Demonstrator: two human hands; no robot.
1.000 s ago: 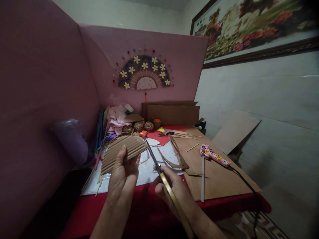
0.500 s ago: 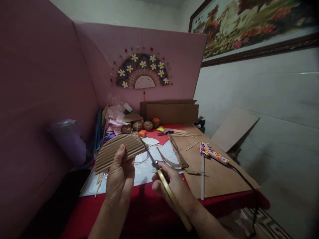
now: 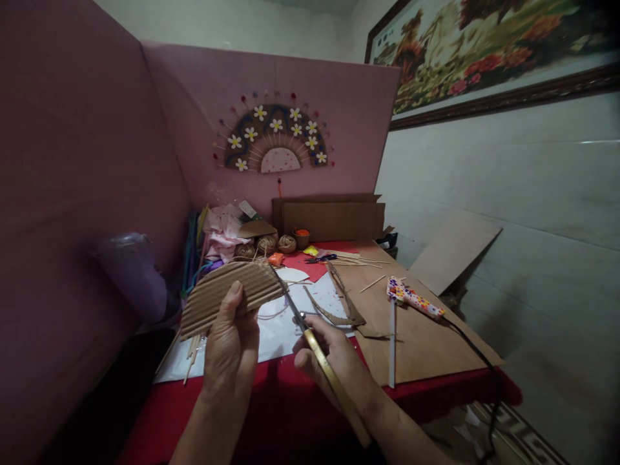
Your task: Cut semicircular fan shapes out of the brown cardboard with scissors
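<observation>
Head view, left fingers [image 3: 234, 296] pinching ridged, round-edged cardboard [image 3: 208, 300], right fingers [image 3: 323, 330] gripping gold-handled metal scissors [image 3: 317, 349] at its edge

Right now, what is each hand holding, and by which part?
The left hand grips the corrugated cardboard piece by its lower edge, thumb on the ribbed face; the right hand holds the scissors by the gold-coloured handles.

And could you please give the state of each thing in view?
Left hand: gripping the corrugated cardboard
Corrugated cardboard: held up
Right hand: gripping the gold-handled scissors
Gold-handled scissors: at the cardboard's right edge, opening unclear
Glue gun: lying down
Twine balls: wound up
Decorated fan: upright
Framed picture: hung
</observation>
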